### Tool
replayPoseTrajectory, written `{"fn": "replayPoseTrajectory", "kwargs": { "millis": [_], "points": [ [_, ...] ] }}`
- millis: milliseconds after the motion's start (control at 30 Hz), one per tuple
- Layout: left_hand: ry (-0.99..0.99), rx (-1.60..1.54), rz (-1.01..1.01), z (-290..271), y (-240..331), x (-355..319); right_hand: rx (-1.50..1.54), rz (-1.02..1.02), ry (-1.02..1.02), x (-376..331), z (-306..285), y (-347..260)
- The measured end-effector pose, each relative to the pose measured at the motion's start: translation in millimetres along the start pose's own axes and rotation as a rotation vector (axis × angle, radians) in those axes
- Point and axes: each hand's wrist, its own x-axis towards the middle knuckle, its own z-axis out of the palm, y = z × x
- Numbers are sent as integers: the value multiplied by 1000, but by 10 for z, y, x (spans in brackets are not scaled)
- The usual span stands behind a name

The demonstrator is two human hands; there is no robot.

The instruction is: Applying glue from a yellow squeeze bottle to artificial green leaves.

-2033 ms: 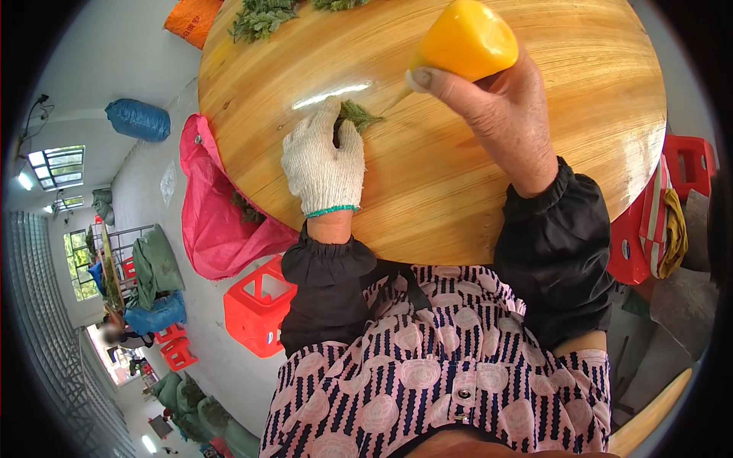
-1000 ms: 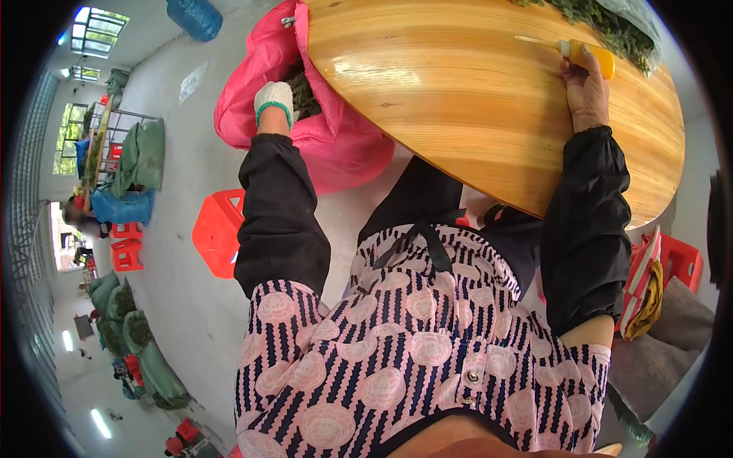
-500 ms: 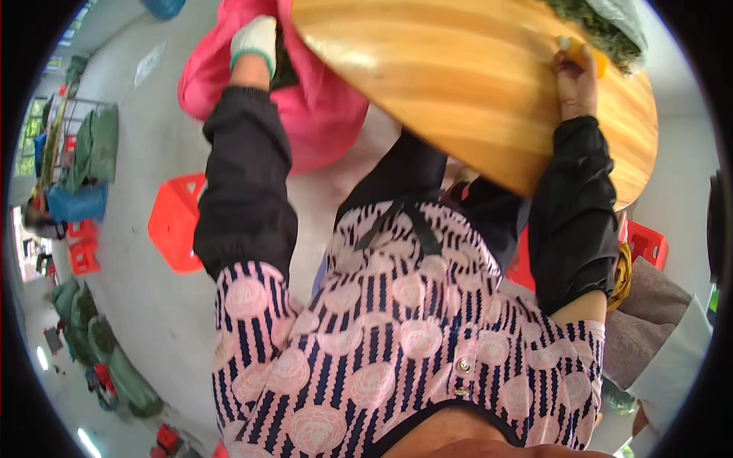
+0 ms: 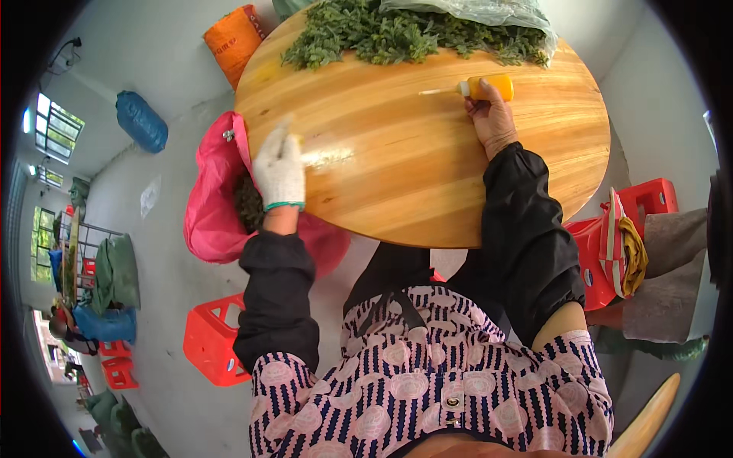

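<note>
My right hand [image 4: 493,124] is closed around a yellow squeeze bottle [image 4: 501,88], held on its side over the round wooden table [image 4: 427,168]. The bottle's thin pale nozzle points left. My left hand [image 4: 279,169], in a white knit glove with a green cuff, is above the table's left edge, beside an open pink sack [image 4: 210,206]. Motion smears its fingertips, so I cannot make out whether anything is in them. Dark material [image 4: 248,201] shows inside the sack. Green leafy sprigs [image 4: 366,37] are heaped along the far side of the table, partly under a clear plastic bag [image 4: 489,11].
An orange sack [image 4: 234,46] and a blue bundle [image 4: 142,122] are on the floor beyond the table's left side. A red stool [image 4: 215,340] stands near my left arm. At right, red stools [image 4: 645,202] stand near another person's grey-clad leg [image 4: 672,267].
My view has swung toward the table, showing more of it. My left hand has come up from the pink sack to the table edge. The bottle remains in my right hand.
</note>
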Motion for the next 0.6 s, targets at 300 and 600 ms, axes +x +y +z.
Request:
{"fn": "replayPoseTrajectory", "kwargs": {
  "millis": [300,600],
  "points": [
    [-134,197,240,1251,-65,695,49,32,54,-327,259,-8],
    [-251,500,255,1947,-517,1278,107,100,100,-501,355,-81]
  ]
}}
